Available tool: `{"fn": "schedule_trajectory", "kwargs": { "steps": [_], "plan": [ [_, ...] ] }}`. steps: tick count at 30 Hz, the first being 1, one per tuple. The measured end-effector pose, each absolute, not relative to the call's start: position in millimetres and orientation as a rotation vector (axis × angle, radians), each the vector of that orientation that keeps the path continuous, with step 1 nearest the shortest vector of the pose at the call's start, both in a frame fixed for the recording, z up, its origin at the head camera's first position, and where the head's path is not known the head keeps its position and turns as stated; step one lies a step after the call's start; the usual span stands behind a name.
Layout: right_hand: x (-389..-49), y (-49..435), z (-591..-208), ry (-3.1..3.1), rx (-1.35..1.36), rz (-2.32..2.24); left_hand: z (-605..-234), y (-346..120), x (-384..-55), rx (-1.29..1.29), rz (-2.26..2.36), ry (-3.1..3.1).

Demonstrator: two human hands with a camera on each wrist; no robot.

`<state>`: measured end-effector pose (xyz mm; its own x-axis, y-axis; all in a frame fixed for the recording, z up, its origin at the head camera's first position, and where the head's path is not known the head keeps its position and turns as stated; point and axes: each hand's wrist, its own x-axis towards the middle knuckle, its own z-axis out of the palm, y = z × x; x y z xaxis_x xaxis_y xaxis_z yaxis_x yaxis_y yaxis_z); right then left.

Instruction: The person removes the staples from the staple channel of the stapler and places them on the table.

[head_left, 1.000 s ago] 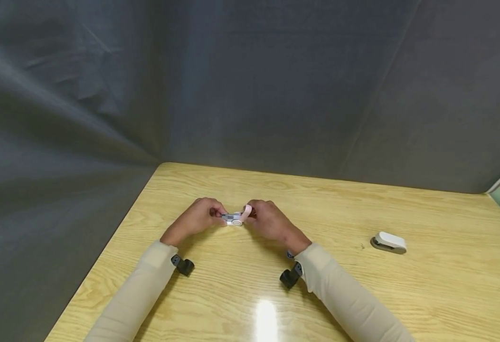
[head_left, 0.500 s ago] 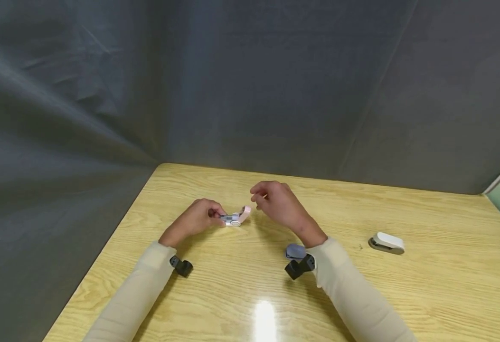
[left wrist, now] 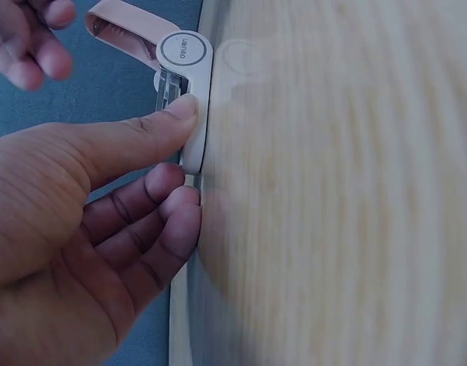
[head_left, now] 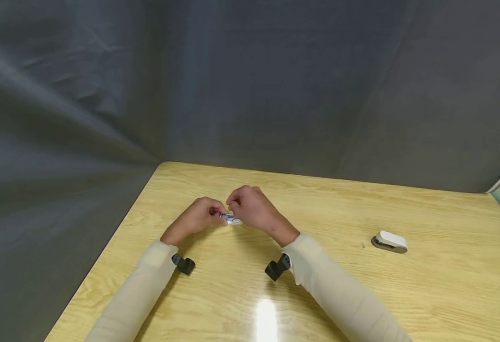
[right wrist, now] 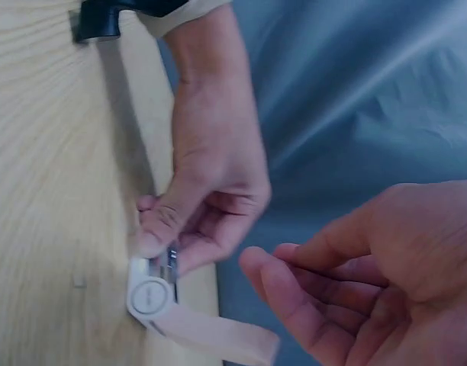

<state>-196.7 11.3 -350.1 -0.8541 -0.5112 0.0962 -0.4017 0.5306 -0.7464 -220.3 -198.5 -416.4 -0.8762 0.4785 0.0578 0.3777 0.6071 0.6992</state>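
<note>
A small pink and white stapler point(left wrist: 186, 72) lies at the table with its pink top arm point(left wrist: 130, 23) swung up and its metal staple channel showing. My left hand point(head_left: 198, 218) pinches the stapler's base, with the thumb point(left wrist: 146, 137) laid along its side in the left wrist view. My right hand point(head_left: 251, 209) hovers just above and beside the stapler, hiding the pink arm in the head view. Its fingers point(right wrist: 283, 293) are loosely bent, thumb and index tips close together, apart from the stapler in the right wrist view. Nothing shows between them.
A white and grey stapler point(head_left: 389, 242) lies to the right on the wooden table point(head_left: 318, 209). Dark grey cloth point(head_left: 275, 85) hangs behind and to the left of the table. Both sleeves carry black wrist cameras point(head_left: 277, 267).
My right hand let go of the stapler's pink arm, lifted right, then came back left over it. A blue stapler seen beside the right wrist is now hidden. My left hand stayed put.
</note>
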Motion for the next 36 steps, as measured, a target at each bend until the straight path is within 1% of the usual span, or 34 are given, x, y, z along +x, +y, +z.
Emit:
{"fn": "schedule_trajectory", "kwargs": {
  "steps": [6,12,23,31,36],
  "plan": [
    [-201.7,2.3,-362.7,2.742,-0.823,-1.039,-415.0,-194.2,-221.6,0.678,1.102,2.694],
    [-202.7,-5.6,-368.7,2.794,-0.857,-0.974,-413.3,-196.2,-221.3,0.684,1.109,2.684],
    [-203.1,-15.6,-373.3,2.807,-0.705,-0.763,-412.9,-196.6,-223.1,0.645,1.095,2.663],
    [-199.1,-19.3,-380.4,2.85,-0.779,-0.649,-413.9,-197.3,-222.2,0.648,1.059,2.69],
    [-197.4,-20.0,-383.8,2.9,-0.768,-0.641,-415.6,-197.7,-222.3,0.655,1.07,2.697]
  ]
}}
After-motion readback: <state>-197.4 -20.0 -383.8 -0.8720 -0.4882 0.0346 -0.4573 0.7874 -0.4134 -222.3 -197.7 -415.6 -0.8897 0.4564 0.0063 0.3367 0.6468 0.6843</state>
